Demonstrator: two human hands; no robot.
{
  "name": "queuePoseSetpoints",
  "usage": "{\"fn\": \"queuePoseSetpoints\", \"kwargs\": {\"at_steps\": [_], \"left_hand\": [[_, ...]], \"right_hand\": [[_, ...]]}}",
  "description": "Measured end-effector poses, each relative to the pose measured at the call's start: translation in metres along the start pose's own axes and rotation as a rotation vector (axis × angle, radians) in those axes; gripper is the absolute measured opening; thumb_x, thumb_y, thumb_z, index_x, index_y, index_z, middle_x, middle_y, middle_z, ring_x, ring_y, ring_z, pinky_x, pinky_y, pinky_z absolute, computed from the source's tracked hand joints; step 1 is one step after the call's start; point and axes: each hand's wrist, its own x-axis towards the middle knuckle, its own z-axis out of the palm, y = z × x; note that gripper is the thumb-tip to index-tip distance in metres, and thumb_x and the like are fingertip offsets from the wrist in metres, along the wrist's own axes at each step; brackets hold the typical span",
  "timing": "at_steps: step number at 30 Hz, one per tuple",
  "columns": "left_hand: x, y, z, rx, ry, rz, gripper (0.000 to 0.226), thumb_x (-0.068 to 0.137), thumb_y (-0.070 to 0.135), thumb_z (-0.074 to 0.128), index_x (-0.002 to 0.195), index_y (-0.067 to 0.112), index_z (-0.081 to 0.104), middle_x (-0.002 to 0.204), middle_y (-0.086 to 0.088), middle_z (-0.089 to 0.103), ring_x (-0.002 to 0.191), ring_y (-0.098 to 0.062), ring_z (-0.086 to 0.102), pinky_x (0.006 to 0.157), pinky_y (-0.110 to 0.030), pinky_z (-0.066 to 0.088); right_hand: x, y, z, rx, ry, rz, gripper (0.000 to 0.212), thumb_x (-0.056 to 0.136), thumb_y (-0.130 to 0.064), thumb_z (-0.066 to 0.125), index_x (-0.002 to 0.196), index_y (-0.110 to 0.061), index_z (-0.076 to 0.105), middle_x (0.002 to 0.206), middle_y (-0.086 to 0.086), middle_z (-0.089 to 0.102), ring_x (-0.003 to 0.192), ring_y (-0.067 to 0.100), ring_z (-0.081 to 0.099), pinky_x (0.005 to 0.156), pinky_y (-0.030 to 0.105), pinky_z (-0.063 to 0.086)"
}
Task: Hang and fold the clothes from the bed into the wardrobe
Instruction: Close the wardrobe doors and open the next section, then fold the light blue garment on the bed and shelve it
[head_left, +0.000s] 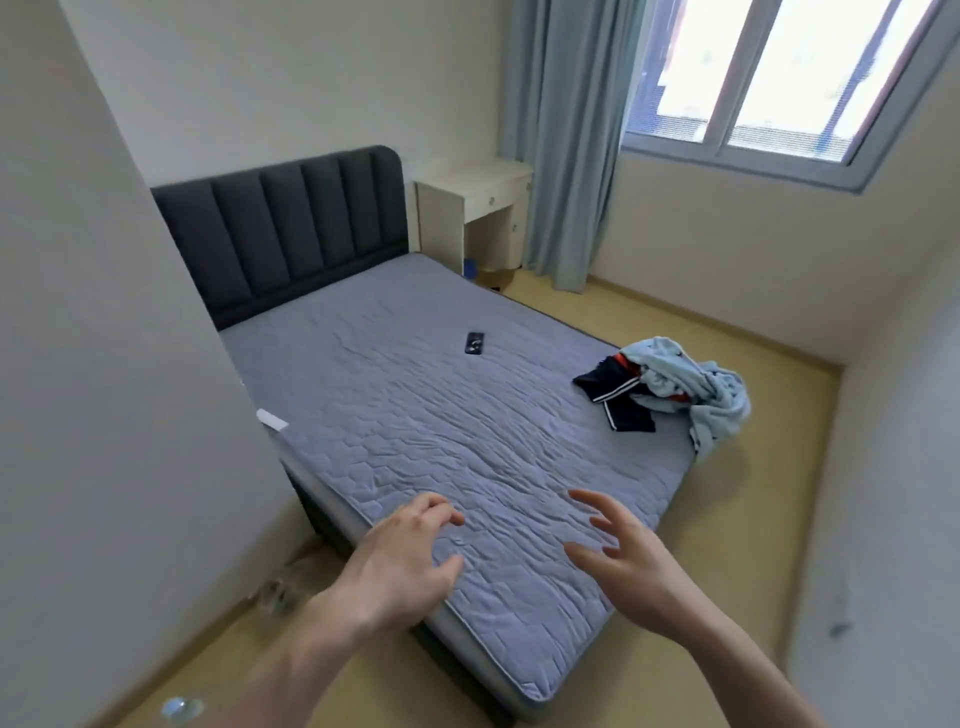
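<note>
We held both hands out over the foot of the bed (415, 415), the left hand (400, 558) and the right hand (621, 558) side by side and apart, each with its fingers (441, 506) spread wide, loosely bent and holding nothing. The clothes (670, 387), a light blue garment bunched over a dark one with white stripes, lay in a heap at the bed's right edge, well away from our hands. A dark phone (474, 343) lay near the middle of the grey quilted mattress, and a pale counter (475, 208) stood beside the dark headboard (285, 228), next to the blue curtain (566, 140).
</note>
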Motion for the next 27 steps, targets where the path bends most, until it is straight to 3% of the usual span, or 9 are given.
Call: {"fn": "queuePoseSetpoints", "kwargs": {"at_steps": [8,17,27], "left_hand": [[0.145,0.05,0.016,-0.056,-0.021,0.112,0.039,0.093,0.043,0.061,0.131,0.034,0.059,0.136,0.021,0.046,0.127,-0.005,0.051,0.107,-0.025,0.041],[0.287,0.162,0.044,-0.047,-0.108,0.294,0.042,0.093,0.044,0.059,0.134,0.034,0.057,0.14,0.021,0.043,0.127,-0.005,0.05,0.106,-0.03,0.044],[0.443,0.281,0.108,-0.078,-0.109,0.226,0.039,0.095,0.043,0.06,0.133,0.035,0.056,0.143,0.022,0.038,0.127,-0.006,0.049,0.104,-0.027,0.043]], "right_hand": [[0.054,0.044,-0.092,0.016,0.14,0.084,0.051,0.095,-0.037,0.068,0.14,-0.05,0.047,0.145,-0.021,0.048,0.135,0.003,0.044,0.111,0.033,0.043],[0.093,0.1,-0.201,0.021,0.292,0.155,0.051,0.097,-0.03,0.068,0.141,-0.045,0.048,0.146,-0.019,0.049,0.136,0.003,0.044,0.111,0.032,0.044],[0.188,0.208,-0.353,0.039,0.271,0.166,0.051,0.095,-0.036,0.067,0.14,-0.049,0.046,0.146,-0.024,0.046,0.135,0.0,0.044,0.111,0.032,0.044]]}}
